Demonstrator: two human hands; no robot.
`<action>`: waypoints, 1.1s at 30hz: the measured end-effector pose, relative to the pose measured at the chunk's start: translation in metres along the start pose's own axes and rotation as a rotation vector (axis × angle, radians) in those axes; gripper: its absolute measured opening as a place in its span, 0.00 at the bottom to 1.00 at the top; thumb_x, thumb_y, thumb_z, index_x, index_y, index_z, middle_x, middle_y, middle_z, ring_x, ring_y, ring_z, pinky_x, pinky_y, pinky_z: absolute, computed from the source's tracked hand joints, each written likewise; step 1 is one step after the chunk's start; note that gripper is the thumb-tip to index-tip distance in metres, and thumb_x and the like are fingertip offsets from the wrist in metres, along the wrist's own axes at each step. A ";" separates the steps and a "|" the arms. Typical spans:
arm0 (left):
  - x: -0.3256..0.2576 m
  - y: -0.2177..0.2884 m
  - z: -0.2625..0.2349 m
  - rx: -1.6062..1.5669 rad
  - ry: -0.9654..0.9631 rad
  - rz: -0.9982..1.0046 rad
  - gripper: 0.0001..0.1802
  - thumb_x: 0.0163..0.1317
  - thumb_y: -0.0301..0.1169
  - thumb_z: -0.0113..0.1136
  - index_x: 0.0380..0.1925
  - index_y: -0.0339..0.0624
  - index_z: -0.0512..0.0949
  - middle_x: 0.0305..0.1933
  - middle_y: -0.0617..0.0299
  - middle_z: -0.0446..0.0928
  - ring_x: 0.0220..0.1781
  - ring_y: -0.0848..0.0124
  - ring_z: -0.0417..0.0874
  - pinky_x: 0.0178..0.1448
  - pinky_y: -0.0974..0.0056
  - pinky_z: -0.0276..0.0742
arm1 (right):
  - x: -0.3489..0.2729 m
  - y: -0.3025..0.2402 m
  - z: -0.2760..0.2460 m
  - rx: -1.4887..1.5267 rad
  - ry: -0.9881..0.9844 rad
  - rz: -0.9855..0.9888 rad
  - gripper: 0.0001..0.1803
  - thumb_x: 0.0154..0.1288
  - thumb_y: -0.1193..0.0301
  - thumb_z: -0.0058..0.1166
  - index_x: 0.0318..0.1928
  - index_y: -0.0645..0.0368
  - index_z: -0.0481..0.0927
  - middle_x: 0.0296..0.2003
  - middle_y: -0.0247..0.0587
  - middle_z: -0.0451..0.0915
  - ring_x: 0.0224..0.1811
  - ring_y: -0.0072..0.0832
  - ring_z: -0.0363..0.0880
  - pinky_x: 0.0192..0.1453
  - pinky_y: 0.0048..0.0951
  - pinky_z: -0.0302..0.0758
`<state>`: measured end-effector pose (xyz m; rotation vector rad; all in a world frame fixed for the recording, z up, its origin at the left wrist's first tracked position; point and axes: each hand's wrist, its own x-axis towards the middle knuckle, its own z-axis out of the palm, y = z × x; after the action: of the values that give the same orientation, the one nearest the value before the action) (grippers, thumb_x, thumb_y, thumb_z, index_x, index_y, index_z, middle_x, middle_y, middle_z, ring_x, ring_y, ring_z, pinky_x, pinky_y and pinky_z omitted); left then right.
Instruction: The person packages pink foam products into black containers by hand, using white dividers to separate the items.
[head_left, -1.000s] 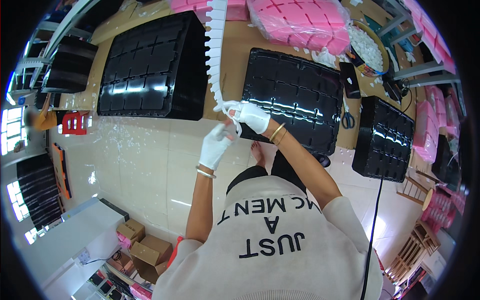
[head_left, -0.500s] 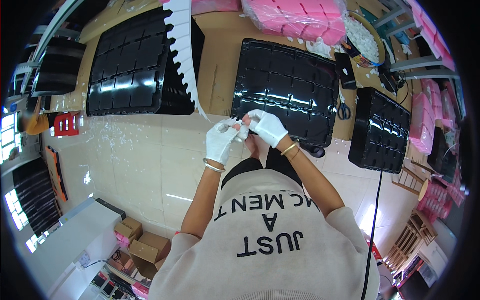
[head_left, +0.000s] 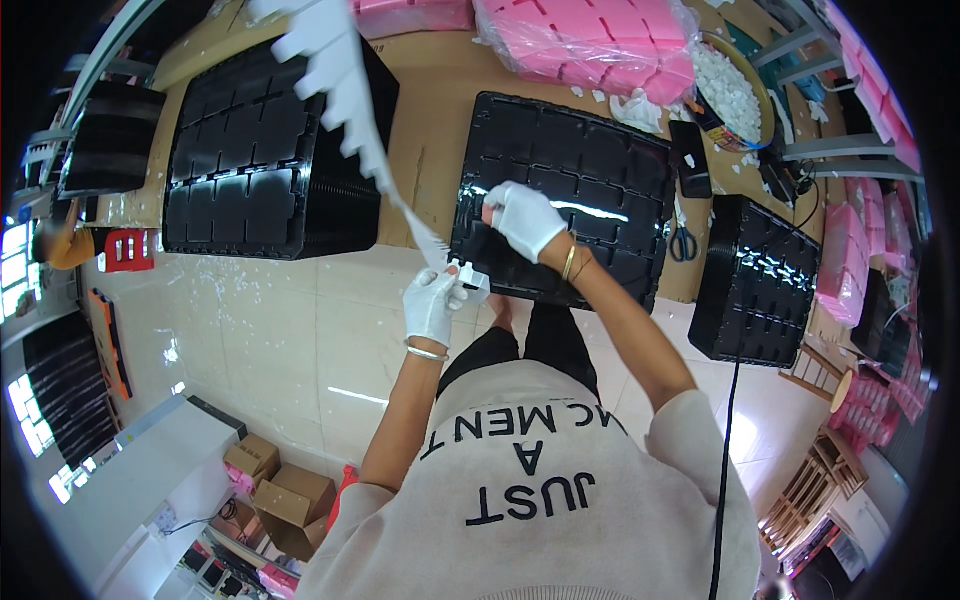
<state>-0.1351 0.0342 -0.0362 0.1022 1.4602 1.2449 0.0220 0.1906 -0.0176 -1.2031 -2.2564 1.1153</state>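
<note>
My left hand (head_left: pixel 430 308), in a white glove with bare fingertips, is closed on the lower end of a long white notched strip (head_left: pixel 345 92). From there the strip rises up and to the left, past the stacked black trays. My right hand (head_left: pixel 527 218), gloved the same way, hovers over the near left part of a black plastic tray (head_left: pixel 590 165). Its fingers are curled together, and whatever may be between them is hidden. The two hands are apart.
Tall stacks of black trays stand at left (head_left: pixel 235 165) and right (head_left: pixel 758 285). Behind are wrapped pink foam (head_left: pixel 590 45) and a round tub of white scraps (head_left: pixel 730 95). Scissors (head_left: pixel 683 243) and a black phone (head_left: pixel 690 160) lie right of the middle tray. A black cable (head_left: pixel 728 450) hangs at right.
My right hand has parted from the left and moved up over the tray. My left hand has dropped a little with the strip, whose upper part has swung left.
</note>
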 end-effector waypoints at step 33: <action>0.002 -0.005 -0.068 0.498 0.304 0.134 0.06 0.57 0.23 0.70 0.33 0.35 0.82 0.23 0.63 0.79 0.20 0.78 0.75 0.25 0.72 0.68 | 0.140 0.064 -0.068 -0.446 -0.054 -0.047 0.10 0.62 0.66 0.56 0.36 0.57 0.86 0.36 0.53 0.85 0.41 0.50 0.84 0.47 0.46 0.79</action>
<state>-0.1843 -0.0084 -0.0558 0.3623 2.0371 1.0046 0.0168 0.3584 -0.0329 -1.2785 -2.6495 0.6488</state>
